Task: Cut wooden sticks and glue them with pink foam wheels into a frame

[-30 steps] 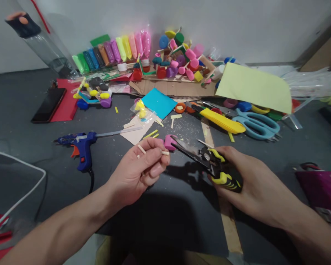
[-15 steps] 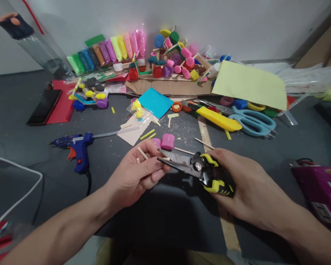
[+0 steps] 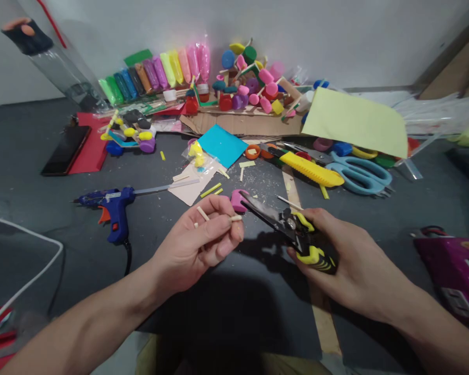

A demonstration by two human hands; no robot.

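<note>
Between the thumb and fingers of my left hand [image 3: 203,237] is a short wooden stick [image 3: 235,218], its end poking out to the right. Another pale stick [image 3: 202,212] shows above the same palm, with a further small end beside it. My right hand [image 3: 347,260] is wrapped round the black and yellow handles of a pair of wire strippers [image 3: 293,224]. The jaws look closed and point up and left, apart from the stick. Just behind the jaw tips sits a pink cap [image 3: 238,200], partly covered by them. A thin stick [image 3: 290,202] lies beyond my right hand.
A blue glue gun [image 3: 115,208] lies at left. Behind my hands are a blue paper square [image 3: 222,146], a yellow utility knife [image 3: 310,167] and blue-handled scissors [image 3: 361,174]. Colourful clay packs [image 3: 160,70] and small models [image 3: 254,86] line the wall. A purple box [image 3: 453,271] stands at right.
The wire strippers have moved right and away from the stick in my left hand, and their jaws have come together. My left hand has barely moved.
</note>
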